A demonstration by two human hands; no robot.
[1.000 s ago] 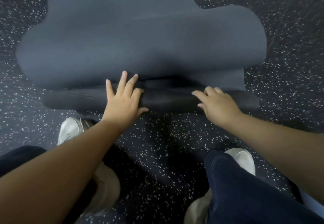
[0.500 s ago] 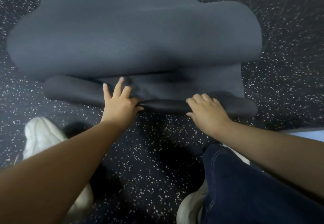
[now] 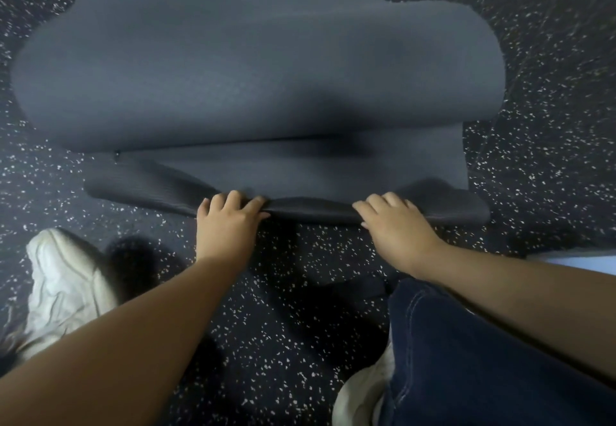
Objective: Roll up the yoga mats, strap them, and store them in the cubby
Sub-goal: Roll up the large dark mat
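Dark grey yoga mat [image 3: 253,68] spread over a black, white-flecked floor [image 3: 273,342], running from the near-centre of the scene off the far edge. A raised hump across its width in the middle distance, bulging wider to left and right than the flat strip nearer in. Nearest edge curled up into a thin, loose first roll [image 3: 310,210], ribbed underside showing at its left and right ends.

Left hand [image 3: 226,222] on the near roll, left of centre, fingers curled over the top of the fold and thumb at its near side, gripping the mat edge. Right hand [image 3: 396,225] on the same roll, right of centre, fingers bent over the fold and clasping it in the same way. Both forearms bare, reaching in from the near side.

White sneaker [image 3: 63,282] on the floor at near left, well apart from the mat. Dark blue denim leg [image 3: 473,365] at near right, with another pale shoe [image 3: 360,395] partly tucked beneath it. Pale blue strip [image 3: 586,260] at the right edge, too little visible to identify.
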